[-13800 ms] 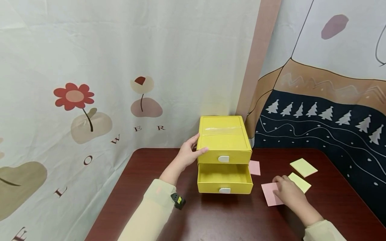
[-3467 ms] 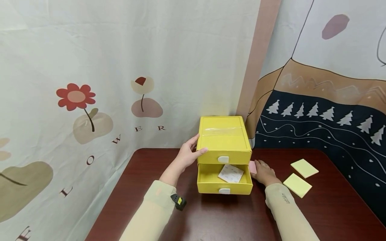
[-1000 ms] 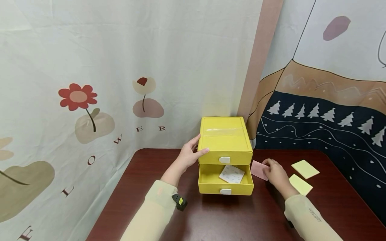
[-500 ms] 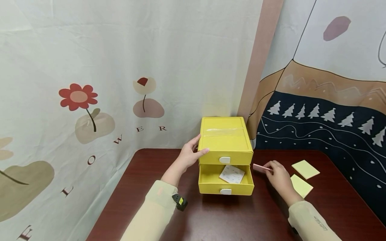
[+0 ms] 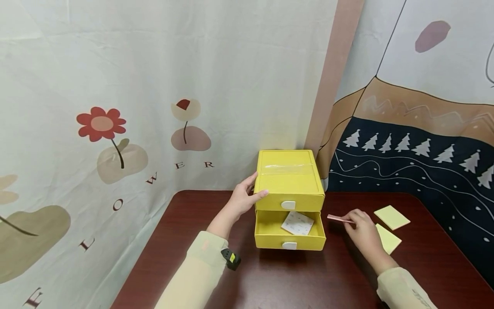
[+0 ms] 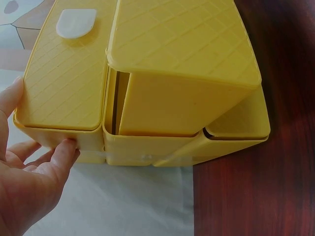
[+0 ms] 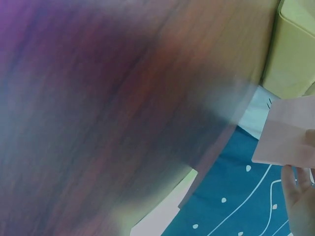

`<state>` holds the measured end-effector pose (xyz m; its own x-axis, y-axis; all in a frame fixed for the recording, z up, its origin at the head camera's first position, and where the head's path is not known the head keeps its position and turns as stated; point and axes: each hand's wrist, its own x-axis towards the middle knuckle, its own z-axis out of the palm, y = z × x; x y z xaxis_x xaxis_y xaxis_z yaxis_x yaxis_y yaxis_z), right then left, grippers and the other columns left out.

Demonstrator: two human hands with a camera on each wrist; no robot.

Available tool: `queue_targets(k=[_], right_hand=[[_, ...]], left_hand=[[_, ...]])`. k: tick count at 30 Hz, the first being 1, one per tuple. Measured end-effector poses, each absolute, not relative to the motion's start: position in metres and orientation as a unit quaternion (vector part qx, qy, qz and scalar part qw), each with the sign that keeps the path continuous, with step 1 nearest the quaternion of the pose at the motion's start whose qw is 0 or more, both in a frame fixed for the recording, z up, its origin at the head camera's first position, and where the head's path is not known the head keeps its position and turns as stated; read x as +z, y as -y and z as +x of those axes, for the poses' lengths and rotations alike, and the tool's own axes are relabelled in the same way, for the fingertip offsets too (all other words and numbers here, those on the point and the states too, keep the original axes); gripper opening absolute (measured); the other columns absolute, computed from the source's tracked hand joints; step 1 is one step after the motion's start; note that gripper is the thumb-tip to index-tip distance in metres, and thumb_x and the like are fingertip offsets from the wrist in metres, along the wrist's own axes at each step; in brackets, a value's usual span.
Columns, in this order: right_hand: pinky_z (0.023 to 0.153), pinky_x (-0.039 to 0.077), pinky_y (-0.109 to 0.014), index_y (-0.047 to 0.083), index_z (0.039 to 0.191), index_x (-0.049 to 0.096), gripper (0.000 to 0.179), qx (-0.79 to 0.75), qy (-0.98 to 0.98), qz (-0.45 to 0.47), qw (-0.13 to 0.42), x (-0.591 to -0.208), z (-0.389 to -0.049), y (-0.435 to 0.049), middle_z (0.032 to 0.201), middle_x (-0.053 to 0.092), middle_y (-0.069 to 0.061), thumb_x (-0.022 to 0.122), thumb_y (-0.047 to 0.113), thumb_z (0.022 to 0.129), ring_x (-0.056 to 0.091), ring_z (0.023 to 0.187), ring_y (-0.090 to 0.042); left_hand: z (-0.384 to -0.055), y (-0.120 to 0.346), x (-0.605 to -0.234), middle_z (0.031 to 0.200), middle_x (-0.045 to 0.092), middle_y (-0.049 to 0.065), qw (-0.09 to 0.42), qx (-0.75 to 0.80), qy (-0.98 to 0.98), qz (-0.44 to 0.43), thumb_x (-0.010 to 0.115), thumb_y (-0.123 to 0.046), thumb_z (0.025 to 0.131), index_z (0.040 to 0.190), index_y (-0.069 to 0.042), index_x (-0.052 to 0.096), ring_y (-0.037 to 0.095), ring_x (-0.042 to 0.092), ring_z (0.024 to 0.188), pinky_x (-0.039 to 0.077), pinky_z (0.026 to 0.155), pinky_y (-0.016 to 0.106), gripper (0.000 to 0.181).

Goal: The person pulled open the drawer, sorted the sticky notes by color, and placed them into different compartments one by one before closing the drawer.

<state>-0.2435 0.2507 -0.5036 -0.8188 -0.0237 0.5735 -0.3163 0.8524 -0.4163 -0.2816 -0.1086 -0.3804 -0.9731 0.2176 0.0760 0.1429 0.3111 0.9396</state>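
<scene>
A yellow two-drawer box [image 5: 290, 180] stands near the back of the table, its lower drawer [image 5: 287, 242] pulled out. Inside that drawer lies a white-patterned square pad [image 5: 297, 223]. My left hand [image 5: 241, 201] grips the box's left front corner, thumb at the upper drawer's front and fingers along the side. My right hand [image 5: 362, 234] pinches a pink sticky note pad [image 5: 340, 219] right of the box; it appears nearly edge-on in the head view. The right wrist view shows the pink pad [image 7: 283, 130] broadside, with fingertips [image 7: 310, 138] on it.
Two pale yellow note pads, a far one [image 5: 392, 217] and a nearer one [image 5: 388, 238], lie on the right of the dark red table [image 5: 185, 257]. The nearer is partly behind my right hand. A printed curtain [image 5: 231, 86] hangs behind the table.
The patterned pad now lies in the lower drawer, which looked bare at first. My right hand has picked up the pink pad beside the box, turned it edge-on and moved slightly right. Left hand stays put.
</scene>
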Motion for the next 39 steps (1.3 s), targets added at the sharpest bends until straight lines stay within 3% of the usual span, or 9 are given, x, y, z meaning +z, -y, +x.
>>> queue_targets(k=[5,14,22,30,39], right_hand=[[0.067,0.047,-0.040,0.009,0.079,0.072,0.014,0.249,0.912,0.099,0.311,-0.502,-0.239,-0.252,0.084,0.062,0.000,0.076,-0.002,0.071,0.054,0.083,-0.020],[0.069,0.039,-0.021,0.008,0.081,0.074,0.020,0.258,0.894,0.111,0.350,-0.496,-0.228,-0.251,0.083,0.062,0.002,0.079,-0.005,0.067,0.050,0.082,-0.015],[0.072,0.038,-0.019,0.006,0.080,0.073,0.027,0.280,0.864,0.142,0.393,-0.491,-0.220,-0.249,0.081,0.062,0.001,0.079,-0.012,0.061,0.050,0.081,-0.015],[0.080,0.031,-0.005,0.004,0.079,0.073,0.029,0.312,0.838,0.166,0.415,-0.481,-0.212,-0.243,0.082,0.062,-0.002,0.077,-0.017,0.059,0.049,0.083,-0.014],[0.083,0.032,-0.004,0.001,0.080,0.073,0.033,0.339,0.817,0.186,0.428,-0.469,-0.203,-0.236,0.082,0.062,-0.005,0.077,-0.021,0.056,0.049,0.083,-0.015]], left_hand=[[-0.281,0.109,-0.381,0.154,0.031,0.002,0.031,0.576,-0.809,0.110,0.072,-0.031,0.084,0.150,-0.019,0.029,0.022,0.032,0.140,0.032,0.111,0.040,0.080],[-0.282,0.110,-0.379,0.155,0.027,0.004,0.043,0.581,-0.805,0.114,0.072,-0.030,0.085,0.150,-0.019,0.026,0.024,0.029,0.141,0.030,0.112,0.042,0.081],[-0.264,0.107,-0.354,0.154,0.027,0.011,0.054,0.573,-0.809,0.116,0.069,-0.022,0.088,0.150,-0.008,0.024,0.028,0.030,0.140,0.031,0.112,0.043,0.078],[-0.258,0.106,-0.349,0.154,0.028,0.010,0.053,0.578,-0.806,0.113,0.069,-0.022,0.088,0.150,-0.008,0.025,0.028,0.030,0.140,0.030,0.112,0.044,0.077],[-0.257,0.106,-0.348,0.154,0.027,0.012,0.056,0.579,-0.805,0.114,0.068,-0.022,0.088,0.150,-0.008,0.024,0.029,0.030,0.140,0.030,0.112,0.046,0.077]])
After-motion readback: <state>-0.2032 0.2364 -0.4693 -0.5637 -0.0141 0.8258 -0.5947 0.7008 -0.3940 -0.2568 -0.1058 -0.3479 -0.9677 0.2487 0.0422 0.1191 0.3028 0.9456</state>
